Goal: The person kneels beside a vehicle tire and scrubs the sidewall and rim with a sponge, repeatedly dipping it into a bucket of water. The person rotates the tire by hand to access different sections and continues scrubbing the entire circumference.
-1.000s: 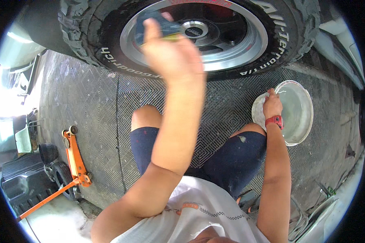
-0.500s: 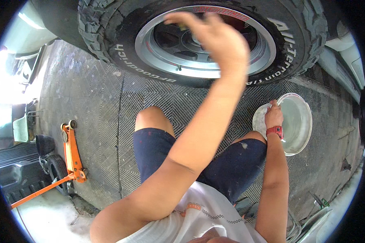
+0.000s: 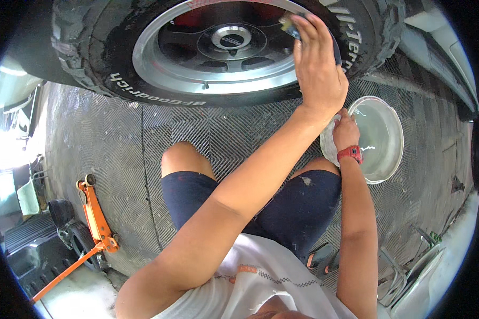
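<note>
A person crouches before a vehicle's wheel point(image 3: 223, 53), whose silver alloy rim with dark spokes and a round centre cap fills the top of the view inside a knobbly black off-road tyre point(image 3: 90, 58) with raised white lettering on its sidewall. The left hand point(image 3: 316, 66) reaches across the body to the rim's right edge, fingers curled together over a small sponge point(image 3: 288, 22), yellowish with a dark blue side, pressed against the metal; only a corner of the sponge shows past the fingertips. The right hand point(image 3: 346, 133) rests at the near rim of a white bucket point(image 3: 391, 133) holding clear water, which stands on the floor just right of the knees and below the tyre; its fingers are bunched on a pale cloth-like thing at the bucket's edge, though the left wrist hides how tightly they close. A red wristband point(image 3: 350, 153) circles the right wrist. The person wears dark blue shorts point(image 3: 282, 207) and a white shirt, with sandals tucked under. The floor is grey patterned matting point(image 3: 106, 138). To the left, well apart from the wheel, lies an orange floor jack point(image 3: 93, 212) with its long handle angled toward the lower edge, beside dark bins point(image 3: 16, 266) in shadow.
</note>
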The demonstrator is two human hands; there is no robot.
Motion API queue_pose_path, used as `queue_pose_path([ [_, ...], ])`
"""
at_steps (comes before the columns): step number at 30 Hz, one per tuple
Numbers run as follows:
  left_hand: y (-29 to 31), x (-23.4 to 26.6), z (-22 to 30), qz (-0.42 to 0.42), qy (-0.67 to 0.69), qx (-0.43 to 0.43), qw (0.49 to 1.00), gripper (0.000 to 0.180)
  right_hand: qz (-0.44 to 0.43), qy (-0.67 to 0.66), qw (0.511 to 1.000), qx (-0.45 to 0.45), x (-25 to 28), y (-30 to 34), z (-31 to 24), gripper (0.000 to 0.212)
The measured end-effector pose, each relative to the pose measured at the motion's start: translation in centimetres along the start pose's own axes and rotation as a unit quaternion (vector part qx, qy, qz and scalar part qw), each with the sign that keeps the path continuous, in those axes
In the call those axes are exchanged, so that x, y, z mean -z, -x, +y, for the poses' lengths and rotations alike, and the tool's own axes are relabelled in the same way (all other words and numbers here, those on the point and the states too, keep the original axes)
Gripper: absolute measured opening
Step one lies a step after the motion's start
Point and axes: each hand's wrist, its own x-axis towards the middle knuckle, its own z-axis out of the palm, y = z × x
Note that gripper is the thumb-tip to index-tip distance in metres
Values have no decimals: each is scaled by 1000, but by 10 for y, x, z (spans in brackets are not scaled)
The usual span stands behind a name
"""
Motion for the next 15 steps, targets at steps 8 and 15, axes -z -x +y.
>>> queue_pose_path([
  [8,108,-25,-91,-313,-155,-34,936,79,59,-257,957,-121,0,-1,21,78],
  [15,160,51,-205,-533,-351,-53,768,77,-52,-395,846,-353,-18,6,167,69],
])
